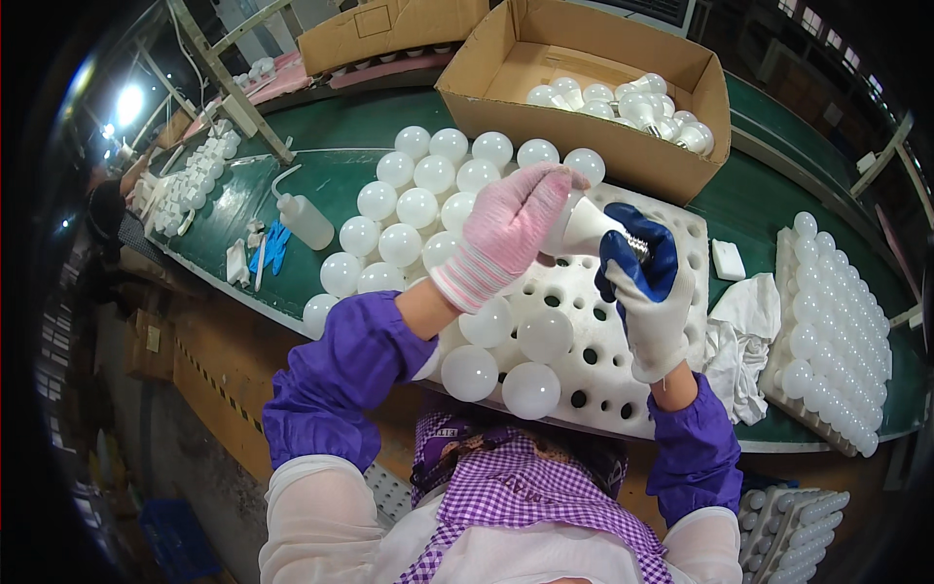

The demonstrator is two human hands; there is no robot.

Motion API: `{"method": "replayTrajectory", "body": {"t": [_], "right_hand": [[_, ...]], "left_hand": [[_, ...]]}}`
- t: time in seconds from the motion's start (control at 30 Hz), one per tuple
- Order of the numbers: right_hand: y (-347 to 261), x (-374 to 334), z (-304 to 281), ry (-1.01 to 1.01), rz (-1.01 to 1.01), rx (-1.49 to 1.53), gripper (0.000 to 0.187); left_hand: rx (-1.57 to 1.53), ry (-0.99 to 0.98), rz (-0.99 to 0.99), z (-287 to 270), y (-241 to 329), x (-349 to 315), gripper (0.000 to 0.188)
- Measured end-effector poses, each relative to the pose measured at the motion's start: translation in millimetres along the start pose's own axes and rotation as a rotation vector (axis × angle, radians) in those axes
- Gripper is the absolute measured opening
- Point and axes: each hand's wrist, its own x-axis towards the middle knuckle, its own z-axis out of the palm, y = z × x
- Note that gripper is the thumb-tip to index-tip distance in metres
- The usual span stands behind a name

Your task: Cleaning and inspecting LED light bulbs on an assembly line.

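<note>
An LED bulb [581, 226] with a white body and a metal screw base is held in both hands above a white foam tray [605, 382]. My left hand [511, 226], in a pink and white glove, is wrapped round the bulb's globe end and hides most of it. With a white glove with blue-coated fingers, my right hand [650, 297] closes about the screw-base end, and the metal thread shows between its fingers. White round bulbs [416, 206] fill the left part of the tray, globes up. On its right side, bare round holes show.
Behind the tray stands an open cardboard box [671, 170] of loose bulbs. A second bulb-filled tray [827, 331], a white cloth [744, 341] and a white square piece [727, 260] lie right. Leftward are a squeeze bottle [306, 222], a blue glove [275, 245] and more bulbs [199, 175].
</note>
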Motion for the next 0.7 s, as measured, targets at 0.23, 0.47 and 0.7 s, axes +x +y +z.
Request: {"method": "replayTrajectory", "body": {"t": [0.23,0.47,0.7], "right_hand": [[0,9,-2,-0.030,0.100,-0.062,0.033],[-7,11,1,-0.013,0.252,0.213,0.029],[4,12,-2,-0.037,0.344,0.388,0.028]], "left_hand": [[0.071,-0.144,-0.040,-17,9,-7,0.041],[0.354,-0.105,0.145,-10,17,-16,0.065],[0.634,0.034,0.437,-11,7,-18,0.067]]}}
